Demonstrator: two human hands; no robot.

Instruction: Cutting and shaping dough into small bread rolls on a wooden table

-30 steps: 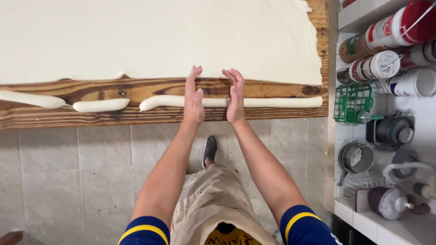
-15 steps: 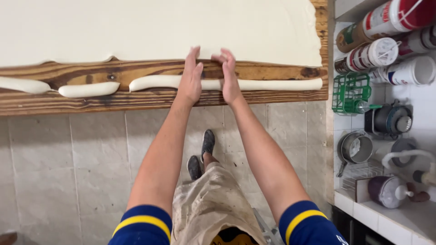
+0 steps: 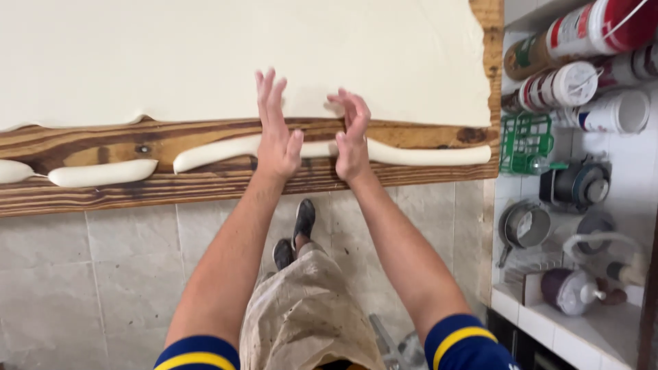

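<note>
- Left hand (image 3: 277, 133) flat, fingers spread, heel on the dough rope (image 3: 219, 152) at frame centre, fingertips up on the edge of the dough sheet (image 3: 205, 55). Not gripping anything.
- Right hand (image 3: 351, 133) just beside it, fingers curled at the sheet's lower edge, palm over the rope. Hands apart w/ small gap; can't tell if right pinches dough or only presses.
- Rope runs centre-left to right along the wood board (image 3: 89, 188), parallel to the sheet edge. Shorter dough piece (image 3: 103, 173) left of it, another stub at far-left edge of frame.
- Risk 1: uneven pressure. Hands sit close together mid-rope, ends unsupported, so I'd expect the rope to thin at centre and stay fat at ends, maybe tear.
- Risk 2: rope re-sticks to the sheet. Fingertips bridge both; pushing up-frame likely merges them.
- Risk 3: rope near the board's lower edge, tiled floor (image 3: 82, 274) below. Pull toward the body and it prob rolls off.
- Risk 4: sheet edge wavy at left, could stretch more if dragged.
- Right of frame: shelf (image 3: 548, 322) w/ spray cans (image 3: 582, 31), green basket (image 3: 524, 140), pots. Well apart from hands, low risk.
</note>
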